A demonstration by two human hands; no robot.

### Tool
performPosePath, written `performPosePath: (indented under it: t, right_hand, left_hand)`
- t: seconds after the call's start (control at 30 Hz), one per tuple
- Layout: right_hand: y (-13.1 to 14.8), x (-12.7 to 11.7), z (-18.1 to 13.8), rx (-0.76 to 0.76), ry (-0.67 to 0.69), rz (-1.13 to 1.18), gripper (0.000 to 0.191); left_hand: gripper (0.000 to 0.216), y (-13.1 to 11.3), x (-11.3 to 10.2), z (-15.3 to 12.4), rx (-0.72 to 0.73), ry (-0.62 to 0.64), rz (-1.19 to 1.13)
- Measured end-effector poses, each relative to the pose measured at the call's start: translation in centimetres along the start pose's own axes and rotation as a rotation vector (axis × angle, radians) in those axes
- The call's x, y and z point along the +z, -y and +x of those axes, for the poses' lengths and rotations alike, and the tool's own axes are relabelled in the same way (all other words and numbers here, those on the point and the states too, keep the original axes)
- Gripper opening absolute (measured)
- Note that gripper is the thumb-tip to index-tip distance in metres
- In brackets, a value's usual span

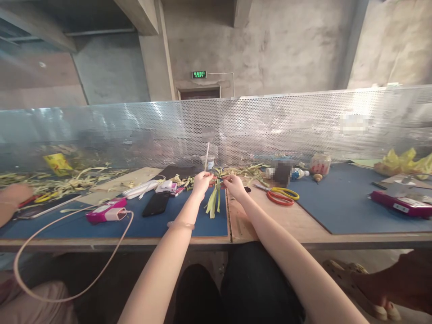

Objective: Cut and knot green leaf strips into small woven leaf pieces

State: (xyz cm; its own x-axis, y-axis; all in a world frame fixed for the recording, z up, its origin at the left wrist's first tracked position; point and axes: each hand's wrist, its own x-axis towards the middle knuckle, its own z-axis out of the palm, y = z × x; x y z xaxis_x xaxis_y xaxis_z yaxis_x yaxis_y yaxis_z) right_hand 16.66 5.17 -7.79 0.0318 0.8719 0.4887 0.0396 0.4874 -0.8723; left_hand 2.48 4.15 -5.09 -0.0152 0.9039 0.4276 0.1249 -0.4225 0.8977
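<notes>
My left hand (201,182) and my right hand (234,185) are raised close together above the workbench, both pinched shut on a bunch of pale green leaf strips (213,201) that hang down between them. A thin stick (206,157) rises just above my left hand. Red and yellow scissors (281,195) lie on the wood just right of my right hand. A black phone (156,203) lies on the blue mat (189,222) left of my left hand.
A pink power bank (107,213) with a long cable (60,225), a white case (141,189) and scattered leaf scraps (67,180) lie left. Another person's hand (13,195) rests far left. Bottle (297,173), pink scale (398,202), yellow bags (405,161) right. Perforated metal screen (270,126) behind.
</notes>
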Motion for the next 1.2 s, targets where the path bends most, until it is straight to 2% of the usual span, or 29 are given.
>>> performPosePath:
  t: [0.17,0.33,0.4,0.73,0.93,1.2]
  right_hand:
    - [0.2,-0.3,-0.1,0.029,-0.019,-0.071,0.006]
    - [0.7,-0.2,-0.4,0.030,0.039,-0.110,0.035]
    - [0.8,-0.1,-0.5,0.008,0.077,-0.139,0.040]
    - [0.5,-0.2,-0.4,-0.167,0.071,-0.299,0.025]
    - [1.1,-0.2,-0.5,-0.330,-0.035,-0.460,0.022]
    - [1.3,0.5,-0.8,-0.532,-0.141,-0.639,0.019]
  left_hand:
    - [0.014,-0.2,0.1,-0.2,0.027,0.024,-0.012]
    - [0.014,-0.3,0.1,0.0,0.034,0.039,-0.052]
    - [0.014,-0.3,0.1,0.0,0.029,0.042,-0.079]
    - [0.010,-0.7,0.1,0.0,-0.072,0.111,-0.361]
    - [0.015,-0.3,0.0,0.3,-0.166,0.178,-0.504]
    - [0.015,0.0,0.0,0.5,-0.191,0.220,-0.605]
